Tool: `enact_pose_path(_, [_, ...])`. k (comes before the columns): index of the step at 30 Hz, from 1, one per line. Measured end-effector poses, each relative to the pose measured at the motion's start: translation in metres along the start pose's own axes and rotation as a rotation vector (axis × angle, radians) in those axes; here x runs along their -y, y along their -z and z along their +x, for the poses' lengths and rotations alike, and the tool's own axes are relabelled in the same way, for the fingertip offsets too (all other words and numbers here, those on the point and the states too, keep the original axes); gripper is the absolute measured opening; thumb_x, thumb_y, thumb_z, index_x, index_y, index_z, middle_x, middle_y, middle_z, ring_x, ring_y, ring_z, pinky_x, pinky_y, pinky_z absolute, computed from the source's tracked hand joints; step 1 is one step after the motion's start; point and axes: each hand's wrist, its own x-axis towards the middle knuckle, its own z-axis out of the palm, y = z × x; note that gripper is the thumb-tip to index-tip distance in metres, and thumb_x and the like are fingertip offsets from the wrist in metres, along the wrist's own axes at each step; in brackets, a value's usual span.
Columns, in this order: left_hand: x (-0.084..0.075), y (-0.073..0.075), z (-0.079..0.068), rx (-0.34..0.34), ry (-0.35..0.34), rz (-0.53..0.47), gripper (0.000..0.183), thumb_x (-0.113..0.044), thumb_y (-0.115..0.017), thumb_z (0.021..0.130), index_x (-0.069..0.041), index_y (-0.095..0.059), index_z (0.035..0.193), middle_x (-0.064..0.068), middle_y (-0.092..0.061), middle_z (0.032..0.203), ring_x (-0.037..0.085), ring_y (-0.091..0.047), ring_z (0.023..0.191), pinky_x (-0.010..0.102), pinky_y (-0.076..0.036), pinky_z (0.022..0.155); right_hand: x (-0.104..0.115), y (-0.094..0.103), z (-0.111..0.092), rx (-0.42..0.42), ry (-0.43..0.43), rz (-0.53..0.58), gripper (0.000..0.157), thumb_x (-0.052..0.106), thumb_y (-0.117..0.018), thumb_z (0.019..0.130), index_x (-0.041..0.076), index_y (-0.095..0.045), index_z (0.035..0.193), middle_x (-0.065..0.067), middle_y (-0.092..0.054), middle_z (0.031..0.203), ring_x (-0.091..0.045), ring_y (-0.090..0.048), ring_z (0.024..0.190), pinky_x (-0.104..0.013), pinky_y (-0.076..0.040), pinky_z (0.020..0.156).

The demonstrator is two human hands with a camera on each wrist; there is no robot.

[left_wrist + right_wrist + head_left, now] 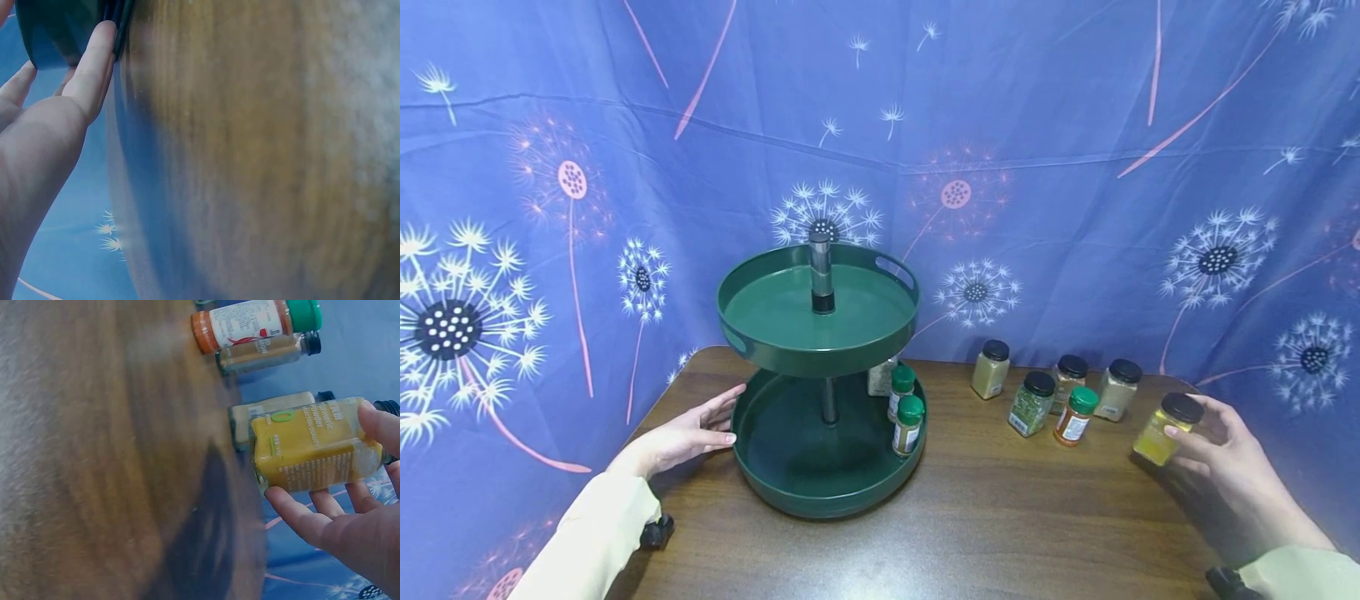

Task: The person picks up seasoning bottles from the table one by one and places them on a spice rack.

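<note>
At the right of the table, my right hand [1228,454] grips a turmeric powder jar [1156,435] with a black lid. In the right wrist view the thumb lies across the yellow turmeric jar [306,447] near its lid, with the fingers along the other side. My left hand [681,437] touches the left side of a green two-tier tray stand, fingers extended at the wall of its lower tray [820,502]. Two green-capped spice bottles [907,429] and a clear jar [880,379] stand in that tray's right side. The upper tray [820,360] holds nothing.
Left of the turmeric jar stand several spice jars: a pale one [990,372] at the back, a green herb jar [1032,407], an orange green-capped bottle [1074,419], and a beige jar [1117,393]. Blue patterned cloth [1045,100] hangs behind the wooden table [1000,517].
</note>
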Motion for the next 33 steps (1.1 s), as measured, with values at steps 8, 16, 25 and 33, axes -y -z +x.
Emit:
enact_pose_path(8, [0.001,0.001,-0.001,-0.001,0.010,0.009,0.086,0.000,-0.053,0.093,-0.013,0.009,0.152,0.018,0.016,0.156,0.043,0.010,0.140,0.022,-0.042,0.096,0.015,-0.005,0.011,0.060,0.005,-0.044,0.051,-0.010,-0.053,0.090,0.026,-0.041,0.123,0.015,-0.063,0.102,-0.007,-0.066,0.081,-0.030,-0.055,0.062])
enact_pose_path(16, [0.001,0.001,-0.001,-0.001,0.020,0.011,0.086,0.000,-0.053,0.093,-0.014,0.009,0.152,0.016,0.014,0.157,0.040,0.008,0.142,0.022,-0.042,0.097,0.026,-0.013,0.019,0.088,0.023,-0.057,0.052,-0.011,-0.054,0.089,0.024,-0.042,0.125,0.012,-0.066,0.101,-0.008,-0.067,0.081,-0.032,-0.056,0.062])
enact_pose_path(25, [0.000,0.000,-0.002,0.005,0.013,0.007,0.086,0.000,-0.053,0.093,-0.013,0.009,0.152,0.019,0.016,0.156,0.043,0.009,0.140,0.022,-0.042,0.097,0.037,-0.023,0.028,0.121,0.020,-0.021,0.052,-0.012,-0.054,0.088,0.023,-0.042,0.125,0.007,-0.069,0.098,-0.011,-0.068,0.082,-0.034,-0.056,0.064])
enact_pose_path(33, [-0.003,-0.002,-0.001,0.005,0.020,0.001,0.087,-0.001,-0.053,0.093,-0.013,0.010,0.151,0.018,0.016,0.156,0.043,0.008,0.140,0.022,-0.042,0.097,0.045,-0.033,0.034,0.146,0.038,-0.016,0.053,-0.014,-0.053,0.088,0.020,-0.040,0.127,0.005,-0.067,0.101,-0.014,-0.069,0.082,-0.037,-0.056,0.064])
